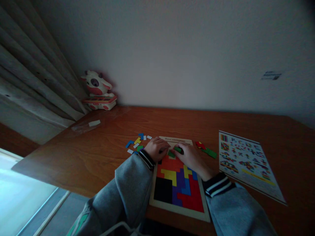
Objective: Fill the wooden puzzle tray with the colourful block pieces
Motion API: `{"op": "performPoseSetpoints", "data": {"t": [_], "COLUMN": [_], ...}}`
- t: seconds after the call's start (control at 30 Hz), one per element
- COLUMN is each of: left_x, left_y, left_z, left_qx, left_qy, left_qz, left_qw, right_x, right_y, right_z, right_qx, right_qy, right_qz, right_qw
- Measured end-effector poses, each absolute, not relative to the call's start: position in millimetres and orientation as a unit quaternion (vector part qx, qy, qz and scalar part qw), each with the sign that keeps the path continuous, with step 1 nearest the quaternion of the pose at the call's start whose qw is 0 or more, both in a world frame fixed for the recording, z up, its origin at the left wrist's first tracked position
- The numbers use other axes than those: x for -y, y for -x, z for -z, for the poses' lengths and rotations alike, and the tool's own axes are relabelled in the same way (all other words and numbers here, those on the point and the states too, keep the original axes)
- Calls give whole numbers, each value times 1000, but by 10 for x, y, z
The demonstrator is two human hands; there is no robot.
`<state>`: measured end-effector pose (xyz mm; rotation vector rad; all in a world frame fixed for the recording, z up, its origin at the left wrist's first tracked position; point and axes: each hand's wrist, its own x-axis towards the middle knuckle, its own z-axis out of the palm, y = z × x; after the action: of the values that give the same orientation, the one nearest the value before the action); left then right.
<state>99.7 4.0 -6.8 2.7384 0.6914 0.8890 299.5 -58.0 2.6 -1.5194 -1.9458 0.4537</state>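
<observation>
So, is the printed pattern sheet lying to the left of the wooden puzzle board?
No, the printed pattern sheet lies on the brown wooden table to the right of the wooden puzzle board, beyond the right hand.

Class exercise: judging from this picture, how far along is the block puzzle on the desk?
Mostly done: the near part of the puzzle tray is packed with coloured blocks. In hand: the right hand pinches a green block over the far end, while the left hand rests on the tray beside it. Left: loose blocks to the left and a few more to the right.
</observation>
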Motion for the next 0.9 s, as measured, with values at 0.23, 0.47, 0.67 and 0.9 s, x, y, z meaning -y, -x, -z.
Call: {"op": "performPoseSetpoints", "data": {"t": [0.23, 0.47, 0.67, 0.9], "left_x": [35, 9, 24, 0], "left_y": [-987, -926, -915, -918], "left_z": [-30, 1, -38, -19], "left_qx": [-178, -123, -140, -128], "left_qy": [-936, -964, -967, -969], "left_qz": [-283, -218, -196, -194], "left_qw": [113, 94, 78, 81], "right_x": [626, 685, 749, 757], "right_y": [-3196, -3475, -3601, -3552], "right_z": [-29, -104, -168, -143], "right_qx": [701, 693, 691, 722], "right_qy": [583, 571, 576, 561], "right_qz": [-209, -289, -327, -312], "right_qw": [355, 332, 288, 259]}}
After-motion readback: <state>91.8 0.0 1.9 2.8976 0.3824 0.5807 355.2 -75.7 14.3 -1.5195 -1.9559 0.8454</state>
